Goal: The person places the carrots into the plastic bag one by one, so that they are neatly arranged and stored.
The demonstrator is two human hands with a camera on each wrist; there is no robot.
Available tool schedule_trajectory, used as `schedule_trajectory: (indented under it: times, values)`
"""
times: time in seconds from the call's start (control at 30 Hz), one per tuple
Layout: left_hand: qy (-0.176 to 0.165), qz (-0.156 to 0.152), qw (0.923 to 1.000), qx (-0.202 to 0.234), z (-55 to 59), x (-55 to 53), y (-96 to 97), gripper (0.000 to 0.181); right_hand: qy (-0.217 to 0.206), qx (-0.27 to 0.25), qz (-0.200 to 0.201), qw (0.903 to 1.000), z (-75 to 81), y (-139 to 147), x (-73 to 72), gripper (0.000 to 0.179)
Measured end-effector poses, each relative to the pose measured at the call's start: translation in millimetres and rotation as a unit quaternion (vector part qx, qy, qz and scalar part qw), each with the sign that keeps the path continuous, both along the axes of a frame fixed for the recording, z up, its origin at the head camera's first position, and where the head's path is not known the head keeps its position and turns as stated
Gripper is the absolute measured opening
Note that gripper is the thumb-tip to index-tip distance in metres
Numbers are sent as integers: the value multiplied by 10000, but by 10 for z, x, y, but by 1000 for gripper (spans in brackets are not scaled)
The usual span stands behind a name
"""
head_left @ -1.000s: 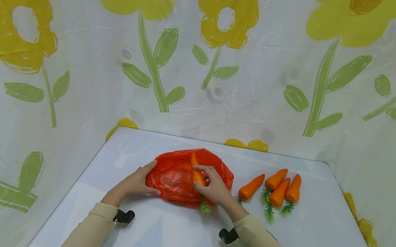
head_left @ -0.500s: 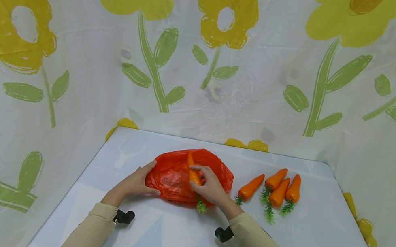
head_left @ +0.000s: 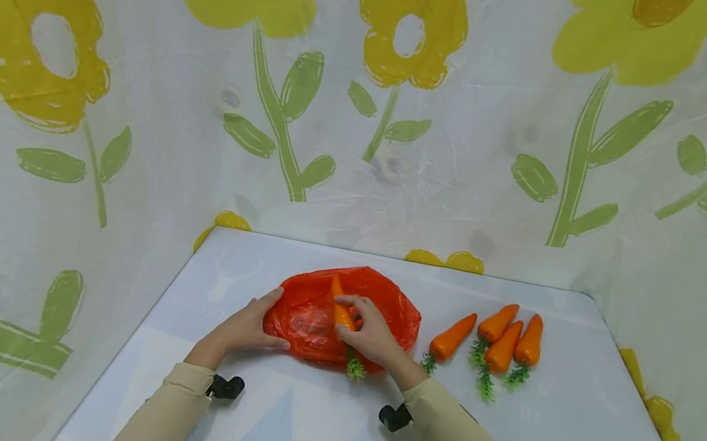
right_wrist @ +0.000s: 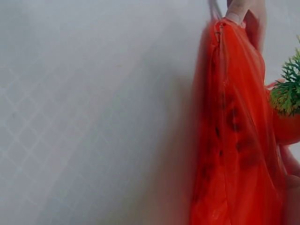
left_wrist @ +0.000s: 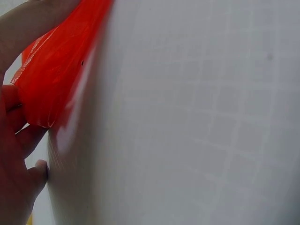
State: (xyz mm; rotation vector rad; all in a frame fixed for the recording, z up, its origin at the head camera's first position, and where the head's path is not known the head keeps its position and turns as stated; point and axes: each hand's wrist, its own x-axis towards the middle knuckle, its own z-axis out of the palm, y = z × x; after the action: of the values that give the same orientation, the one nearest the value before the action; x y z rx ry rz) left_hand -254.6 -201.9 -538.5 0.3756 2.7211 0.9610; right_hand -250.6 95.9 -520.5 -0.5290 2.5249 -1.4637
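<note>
A red plastic bag (head_left: 310, 323) lies on the table with its mouth spread upward. Its left end is held by my left hand (head_left: 248, 326), fingers along the far side and thumb near the front edge; fingers (left_wrist: 29, 138) against the bag also show in the left wrist view. Over the bag, my right hand (head_left: 374, 336) pinches an orange imitation carrot (head_left: 337, 290), tip pointing away and leafy green top toward me. In the right wrist view the carrot's green top (right_wrist: 288, 91) appears at the right edge, beside the bag (right_wrist: 239, 140).
Several more carrots (head_left: 453, 337) lie right of the bag, three of them bunched together (head_left: 502, 355). The pale table (head_left: 266, 414) ends at a back edge against a flower-patterned curtain (head_left: 466, 153), which also encloses both sides.
My right hand has shifted slightly left with the carrot, further over the bag. The left hand keeps its place at the bag's left end. The head view has shifted slightly.
</note>
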Motion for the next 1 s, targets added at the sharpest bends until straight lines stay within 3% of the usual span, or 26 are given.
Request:
schedule_trajectory:
  times: [0.6,1.0]
  values:
    - [135,-132,9998,20,10,-7,4,118,11,317,83,9995,-10,-207,-61,49]
    - [70,4,9999,-102,-22,-9,6,121,-108,367,-12,9993,-87,-361,-92,49]
